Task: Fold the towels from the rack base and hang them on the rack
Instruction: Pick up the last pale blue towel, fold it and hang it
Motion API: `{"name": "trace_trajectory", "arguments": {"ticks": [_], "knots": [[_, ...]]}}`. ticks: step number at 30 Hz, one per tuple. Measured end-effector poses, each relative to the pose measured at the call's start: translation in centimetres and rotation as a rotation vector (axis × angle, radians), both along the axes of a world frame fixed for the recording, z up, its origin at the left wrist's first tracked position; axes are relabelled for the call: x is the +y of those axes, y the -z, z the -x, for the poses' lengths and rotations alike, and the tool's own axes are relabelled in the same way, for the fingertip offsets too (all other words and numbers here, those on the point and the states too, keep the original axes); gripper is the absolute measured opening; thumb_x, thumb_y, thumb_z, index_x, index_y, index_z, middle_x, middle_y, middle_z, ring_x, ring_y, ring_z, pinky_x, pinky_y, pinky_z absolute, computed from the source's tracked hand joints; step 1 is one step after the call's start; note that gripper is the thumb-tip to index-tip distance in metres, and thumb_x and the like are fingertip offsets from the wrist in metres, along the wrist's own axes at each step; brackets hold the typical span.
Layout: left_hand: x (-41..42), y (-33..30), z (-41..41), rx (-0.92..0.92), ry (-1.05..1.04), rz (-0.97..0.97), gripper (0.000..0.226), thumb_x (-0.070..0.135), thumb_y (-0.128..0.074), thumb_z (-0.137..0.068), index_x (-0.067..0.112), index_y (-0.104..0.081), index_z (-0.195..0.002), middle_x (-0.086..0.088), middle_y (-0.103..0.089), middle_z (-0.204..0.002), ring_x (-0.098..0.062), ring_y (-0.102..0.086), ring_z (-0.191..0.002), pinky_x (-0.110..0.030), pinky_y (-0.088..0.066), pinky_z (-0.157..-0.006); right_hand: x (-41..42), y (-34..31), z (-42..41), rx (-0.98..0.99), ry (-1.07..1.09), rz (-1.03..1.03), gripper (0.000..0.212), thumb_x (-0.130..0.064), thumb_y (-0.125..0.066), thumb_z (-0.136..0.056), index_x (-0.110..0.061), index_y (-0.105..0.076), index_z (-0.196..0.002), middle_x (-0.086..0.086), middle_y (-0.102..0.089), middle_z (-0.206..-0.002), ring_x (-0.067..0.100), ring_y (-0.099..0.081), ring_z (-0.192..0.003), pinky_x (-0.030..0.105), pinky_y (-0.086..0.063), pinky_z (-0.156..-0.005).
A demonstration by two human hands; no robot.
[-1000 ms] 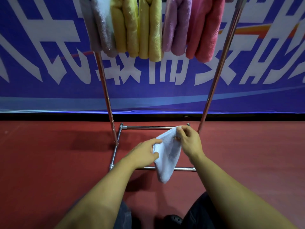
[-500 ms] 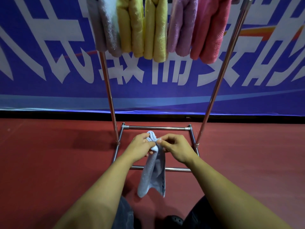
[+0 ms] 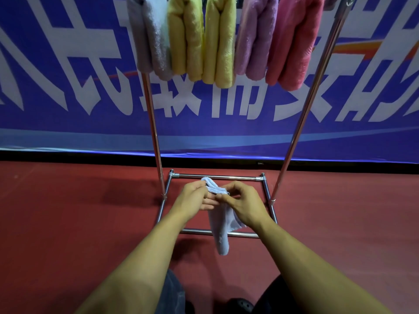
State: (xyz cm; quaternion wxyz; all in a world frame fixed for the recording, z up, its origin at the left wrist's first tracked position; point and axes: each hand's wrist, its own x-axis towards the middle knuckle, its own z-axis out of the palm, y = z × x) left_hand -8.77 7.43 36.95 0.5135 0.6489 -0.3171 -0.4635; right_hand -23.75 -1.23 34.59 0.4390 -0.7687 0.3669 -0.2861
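Observation:
A small pale blue towel (image 3: 219, 230) hangs in the air over the rack base (image 3: 217, 177). My left hand (image 3: 196, 196) pinches its upper left corner, and my right hand (image 3: 243, 203) pinches the top edge close beside it. The rest of the towel droops below my hands, partly folded on itself. On the rack's top bar hang several folded towels: a grey one (image 3: 150, 37), two yellow ones (image 3: 186, 39) (image 3: 220, 41), a lilac one (image 3: 254, 37) and a pink one (image 3: 292, 44).
The rack's two chrome uprights (image 3: 155, 132) (image 3: 301, 123) rise from the base frame on a red floor (image 3: 68, 223). Behind stands a blue banner (image 3: 68, 75) with large white lettering. My knees and a dark shoe (image 3: 240, 305) show at the bottom edge.
My hands have come together at the towel's top edge and then moved slightly apart. The towel went from spread between them to hanging in a narrow fold.

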Motion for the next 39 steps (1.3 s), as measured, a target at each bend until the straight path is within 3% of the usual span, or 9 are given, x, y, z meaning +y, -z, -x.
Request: {"name": "trace_trajectory", "arguments": {"ticks": [4, 6, 12, 16, 20, 26, 33, 36, 39], "knots": [[0.1, 1.2, -0.8, -0.703, 0.044, -0.085, 0.028, 0.024, -0.063, -0.09, 0.031, -0.064, -0.117, 0.009, -0.066, -0.096, -0.011, -0.063, -0.082, -0.03, -0.052, -0.079, -0.6, 0.2, 0.4, 0.018, 0.05, 0.034, 0.016, -0.022, -0.078, -0.088, -0.033, -0.068, -0.082, -0.012, -0.074, -0.084, 0.007, -0.069, -0.082, 0.038, -0.058, -0.083], [0.3, 1.4, -0.8, -0.8, 0.034, -0.05, 0.025, 0.038, -0.071, -0.088, 0.033, -0.062, -0.111, 0.01, -0.06, -0.108, -0.01, -0.062, -0.094, -0.031, -0.05, -0.087, -1.0, 0.3, 0.6, -0.01, 0.075, -0.008, 0.008, -0.026, -0.077, -0.088, -0.028, -0.07, -0.086, -0.009, -0.075, -0.084, 0.014, -0.071, -0.082, 0.046, -0.059, -0.082], [-0.2, 0.9, -0.3, -0.652, -0.041, 0.091, 0.027, 0.041, -0.08, -0.081, 0.032, -0.057, -0.089, 0.009, -0.07, -0.09, -0.02, -0.066, -0.087, -0.039, -0.055, -0.08, -1.1, 0.0, 0.8, -0.116, 0.095, -0.032, 0.003, -0.027, -0.071, -0.095, -0.025, -0.069, -0.095, -0.006, -0.075, -0.092, 0.014, -0.07, -0.087, 0.042, -0.059, -0.083], [-0.3, 0.8, -0.4, -0.341, -0.068, 0.216, 0.041, 0.027, -0.087, -0.078, 0.039, -0.058, -0.104, -0.001, -0.073, -0.087, -0.025, -0.07, -0.086, -0.039, -0.057, -0.084, -0.7, -0.9, 0.8, -0.239, 0.087, -0.1, 0.003, -0.019, -0.069, -0.098, -0.017, -0.07, -0.1, -0.002, -0.077, -0.097, 0.011, -0.071, -0.094, 0.027, -0.056, -0.085], [-0.1, 0.3, -0.7, -0.289, -0.048, 0.243, 0.017, 0.024, -0.082, -0.084, 0.019, -0.077, -0.1, 0.005, -0.079, -0.091, -0.004, -0.07, -0.083, -0.027, -0.052, -0.081, -0.2, -1.7, 0.7, -0.333, 0.061, -0.18, 0.007, -0.015, -0.068, -0.098, -0.011, -0.071, -0.103, 0.005, -0.078, -0.102, 0.015, -0.072, -0.098, 0.033, -0.057, -0.091], [0.3, 0.0, -0.4, -0.14, -0.004, 0.265, 0.019, 0.024, -0.079, -0.087, 0.014, -0.073, -0.102, 0.004, -0.077, -0.098, -0.01, -0.071, -0.094, -0.026, -0.054, -0.087, 0.0, -1.9, 0.4, -0.421, 0.033, -0.281, 0.01, -0.013, -0.067, -0.099, -0.01, -0.072, -0.107, 0.01, -0.078, -0.105, 0.021, -0.072, -0.101, 0.045, -0.055, -0.097], [0.1, -1.0, 0.6, -0.206, -0.105, 0.264, 0.018, 0.04, -0.081, -0.083, 0.023, -0.081, -0.09, -0.008, -0.079, -0.094, -0.011, -0.068, -0.082, -0.041, -0.057, -0.084, 0.3, -2.5, 0.8, -0.468, -0.032, -0.311, 0.021, -0.013, -0.068, -0.098, -0.004, -0.067, -0.118, 0.015, -0.073, -0.117, 0.016, -0.068, -0.109, 0.034, -0.052, -0.098], [0.1, -1.6, 0.9, -0.202, -0.095, 0.29, 0.013, 0.037, -0.081, -0.084, 0.026, -0.081, -0.09, 0.001, -0.08, -0.09, -0.008, -0.071, -0.083, -0.037, -0.057, -0.082, 0.1, -3.0, 1.3, -0.478, -0.157, -0.389, 0.043, -0.01, -0.076, -0.091, -0.009, -0.06, -0.131, 0.009, -0.069, -0.131, 0.022, -0.064, -0.125, 0.038, -0.051, -0.107], [0.1, -2.4, 1.4, -0.236, -0.086, 0.313, 0.011, 0.03, -0.08, -0.086, 0.021, -0.081, -0.09, 0.003, -0.08, -0.086, -0.004, -0.072, -0.079, -0.026, -0.058, -0.076, 0.2, -3.3, 1.0, -0.343, -0.219, -0.369, 0.06, -0.009, -0.085, -0.082, -0.016, -0.059, -0.136, 0.006, -0.071, -0.13, 0.024, -0.067, -0.122, 0.037, -0.055, -0.103]]}}
